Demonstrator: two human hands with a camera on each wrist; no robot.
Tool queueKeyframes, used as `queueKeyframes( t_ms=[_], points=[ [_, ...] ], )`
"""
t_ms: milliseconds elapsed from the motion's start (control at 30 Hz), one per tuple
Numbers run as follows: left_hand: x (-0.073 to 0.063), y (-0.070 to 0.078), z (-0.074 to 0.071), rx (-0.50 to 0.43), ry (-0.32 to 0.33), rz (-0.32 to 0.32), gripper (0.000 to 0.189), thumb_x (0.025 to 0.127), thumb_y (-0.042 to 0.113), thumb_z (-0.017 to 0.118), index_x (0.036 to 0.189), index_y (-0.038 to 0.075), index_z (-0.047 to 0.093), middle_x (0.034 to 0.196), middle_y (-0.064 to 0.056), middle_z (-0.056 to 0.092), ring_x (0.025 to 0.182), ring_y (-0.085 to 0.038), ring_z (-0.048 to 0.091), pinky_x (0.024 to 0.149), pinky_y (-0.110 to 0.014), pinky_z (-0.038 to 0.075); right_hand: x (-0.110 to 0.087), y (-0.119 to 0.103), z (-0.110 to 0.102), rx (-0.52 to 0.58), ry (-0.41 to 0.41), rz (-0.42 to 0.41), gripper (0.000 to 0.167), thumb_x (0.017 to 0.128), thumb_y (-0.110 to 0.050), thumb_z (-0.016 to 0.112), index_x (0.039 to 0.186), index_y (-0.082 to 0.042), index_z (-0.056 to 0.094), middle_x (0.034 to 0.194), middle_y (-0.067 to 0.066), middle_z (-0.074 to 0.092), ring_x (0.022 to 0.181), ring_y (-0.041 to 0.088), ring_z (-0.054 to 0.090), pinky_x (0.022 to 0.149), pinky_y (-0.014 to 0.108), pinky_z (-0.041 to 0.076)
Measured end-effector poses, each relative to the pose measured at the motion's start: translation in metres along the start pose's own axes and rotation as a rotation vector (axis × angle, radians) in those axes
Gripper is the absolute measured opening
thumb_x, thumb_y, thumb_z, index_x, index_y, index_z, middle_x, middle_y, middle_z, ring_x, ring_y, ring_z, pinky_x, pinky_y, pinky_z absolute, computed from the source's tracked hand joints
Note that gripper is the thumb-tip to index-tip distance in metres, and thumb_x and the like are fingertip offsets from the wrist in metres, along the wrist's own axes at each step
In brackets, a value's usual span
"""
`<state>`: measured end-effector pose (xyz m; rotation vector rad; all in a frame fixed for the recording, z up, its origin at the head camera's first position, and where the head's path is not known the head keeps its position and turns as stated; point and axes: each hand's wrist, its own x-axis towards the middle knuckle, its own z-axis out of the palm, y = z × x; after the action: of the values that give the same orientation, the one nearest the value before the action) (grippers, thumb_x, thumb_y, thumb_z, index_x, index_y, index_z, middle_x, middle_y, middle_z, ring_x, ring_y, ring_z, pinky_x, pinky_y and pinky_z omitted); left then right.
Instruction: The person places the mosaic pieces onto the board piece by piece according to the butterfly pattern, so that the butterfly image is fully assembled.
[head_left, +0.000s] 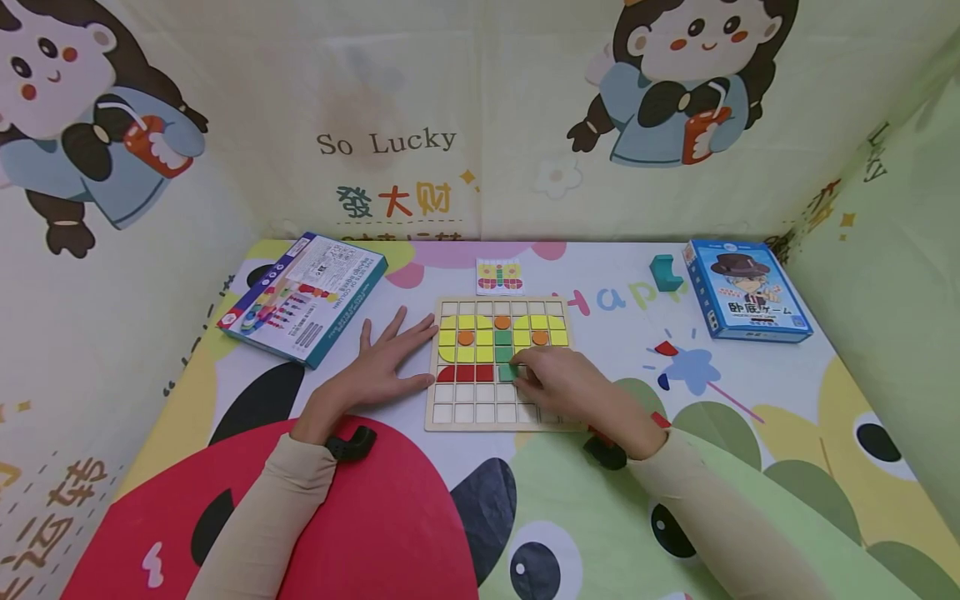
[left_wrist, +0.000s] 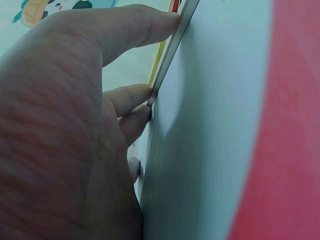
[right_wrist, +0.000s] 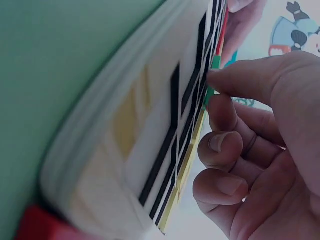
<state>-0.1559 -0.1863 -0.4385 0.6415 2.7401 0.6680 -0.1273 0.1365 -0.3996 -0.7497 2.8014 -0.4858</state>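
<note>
A wooden grid board [head_left: 501,427] lies on the table with yellow, orange, red and green tiles in it. My left hand [head_left: 386,358] lies flat beside it, fingers spread, with thumb and fingertips against its left edge. In the left wrist view those fingertips [left_wrist: 167,22] meet the board's side. Over the board's right half, my right hand [head_left: 562,382] pinches a green tile [head_left: 507,372] between thumb and index finger. This tile sits just right of a red row [head_left: 465,373], below other green tiles [head_left: 503,337]. The right wrist view shows the other fingers [right_wrist: 220,187] curled.
A small butterfly pattern card [head_left: 499,276] lies behind the board. Boxes stand at the left [head_left: 303,300] and right [head_left: 746,292]. A teal block [head_left: 664,273] is near the right box. Red [head_left: 665,348] and blue [head_left: 663,382] pieces lie right of the board.
</note>
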Motion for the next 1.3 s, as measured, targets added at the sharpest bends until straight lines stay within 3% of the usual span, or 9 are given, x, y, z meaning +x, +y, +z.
queueKeyframes(
  t_ms=[333, 600, 833, 1133, 1300],
  points=[
    [-0.001, 0.002, -0.001, -0.009, -0.005, -0.004, 0.093, 0.091, 0.061, 0.07, 0.169, 0.033, 0.027, 0.18, 0.005, 0.018, 0.169, -0.033, -0.009, 0.124, -0.076, -0.019, 0.001, -0.004, 0.003, 0.011, 0.009, 0.002, 0.038, 0.096, -0.029, 0.08, 0.129, -0.012, 0.074, 0.078, -0.005, 0.063, 0.077, 0.013, 0.054, 0.065, 0.025, 0.047],
    [-0.001, 0.001, -0.001, -0.018, -0.005, 0.002, 0.093, 0.091, 0.06, 0.07, 0.169, 0.033, 0.027, 0.18, 0.004, 0.018, 0.169, -0.034, -0.009, 0.123, -0.076, -0.019, 0.0, -0.002, 0.003, 0.031, 0.0, 0.024, 0.042, 0.096, -0.033, 0.08, 0.132, -0.014, 0.073, 0.071, -0.006, 0.059, 0.07, 0.012, 0.053, 0.061, 0.026, 0.043],
    [-0.001, 0.003, -0.002, -0.018, -0.005, 0.002, 0.093, 0.091, 0.059, 0.07, 0.169, 0.032, 0.028, 0.18, 0.003, 0.018, 0.169, -0.035, -0.008, 0.123, -0.077, -0.019, -0.011, 0.008, -0.005, 0.048, 0.024, 0.071, 0.04, 0.097, -0.03, 0.078, 0.133, -0.014, 0.072, 0.071, -0.005, 0.058, 0.067, 0.013, 0.052, 0.06, 0.026, 0.041],
    [-0.001, 0.004, -0.002, -0.013, -0.006, -0.001, 0.093, 0.092, 0.061, 0.068, 0.169, 0.032, 0.027, 0.18, 0.004, 0.018, 0.169, -0.034, -0.009, 0.124, -0.076, -0.02, -0.044, 0.042, -0.024, 0.09, 0.036, 0.171, 0.05, 0.098, -0.031, 0.076, 0.142, -0.01, 0.065, 0.079, -0.001, 0.064, 0.07, 0.013, 0.055, 0.06, 0.024, 0.051],
    [-0.001, 0.004, -0.002, -0.014, -0.008, -0.004, 0.093, 0.092, 0.061, 0.068, 0.169, 0.033, 0.027, 0.18, 0.005, 0.018, 0.169, -0.033, -0.009, 0.124, -0.075, -0.02, -0.064, 0.07, -0.033, 0.076, 0.08, 0.193, 0.045, 0.099, -0.029, 0.075, 0.139, -0.009, 0.066, 0.078, -0.001, 0.064, 0.068, 0.013, 0.053, 0.059, 0.024, 0.048]
  ],
)
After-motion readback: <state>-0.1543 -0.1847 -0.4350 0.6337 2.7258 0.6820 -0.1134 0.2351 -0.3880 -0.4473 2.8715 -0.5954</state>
